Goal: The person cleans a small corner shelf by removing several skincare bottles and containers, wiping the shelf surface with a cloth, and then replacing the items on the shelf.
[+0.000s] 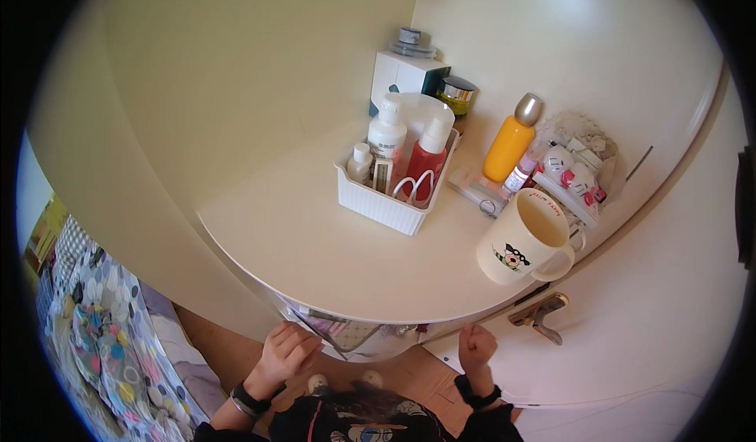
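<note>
My left hand [289, 352] is held below the curved front edge of the white corner shelf [354, 276], its fingers curled in and no object seen in it. On the other side, my right hand [477, 347] makes a loose fist beside the door, also with nothing visible in it. A white plastic basket [378, 208] stands on the shelf. In it are a white bottle [387, 129], a smaller white bottle [359, 164] and a red pump bottle [426, 161], with a white cable [413, 185]. A cream mug [502, 259] with a cartoon print sits near the right edge.
Behind the basket are a white box [398, 75] and a dark-lidded jar [456, 90]. An orange bottle [508, 149] leans near a lacy item with small plush figures [567, 170]. A door handle [540, 315] juts out at right. Patterned bedding [118, 353] lies at lower left.
</note>
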### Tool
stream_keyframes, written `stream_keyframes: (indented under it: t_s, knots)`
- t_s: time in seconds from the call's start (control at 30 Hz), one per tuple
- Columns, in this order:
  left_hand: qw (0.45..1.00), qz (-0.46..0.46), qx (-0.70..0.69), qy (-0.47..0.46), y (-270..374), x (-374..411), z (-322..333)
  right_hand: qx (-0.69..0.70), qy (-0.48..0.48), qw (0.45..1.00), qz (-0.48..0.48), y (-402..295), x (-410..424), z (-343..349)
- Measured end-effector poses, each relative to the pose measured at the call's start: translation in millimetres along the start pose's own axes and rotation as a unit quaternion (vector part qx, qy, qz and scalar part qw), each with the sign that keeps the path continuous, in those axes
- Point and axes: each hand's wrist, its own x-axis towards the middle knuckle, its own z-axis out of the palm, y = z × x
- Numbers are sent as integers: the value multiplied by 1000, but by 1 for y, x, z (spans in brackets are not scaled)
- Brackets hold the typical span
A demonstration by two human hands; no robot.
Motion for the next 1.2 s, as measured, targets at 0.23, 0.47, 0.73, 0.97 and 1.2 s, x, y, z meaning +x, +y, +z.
stream_keyframes:
  t_s: [0.23, 0.47, 0.73, 0.97, 1.2]
  knots:
    - [999, 31, 21, -11, 9, 107, -71, 5, -52, 975, -217, -88, 112, -1]
    - [988, -43, 53, -136, 3, 206, -68, 4, -29, 982, -188, -113, 132, 18]
    - [982, -49, 45, -175, -16, 228, -21, -62, 58, 989, -119, -104, 116, 37]
    - [973, -118, 38, -193, -19, 233, -19, -79, 71, 986, -132, -100, 115, 41]
    - [953, -218, 43, -206, -30, 217, -59, -82, 76, 983, -147, -96, 113, 40]
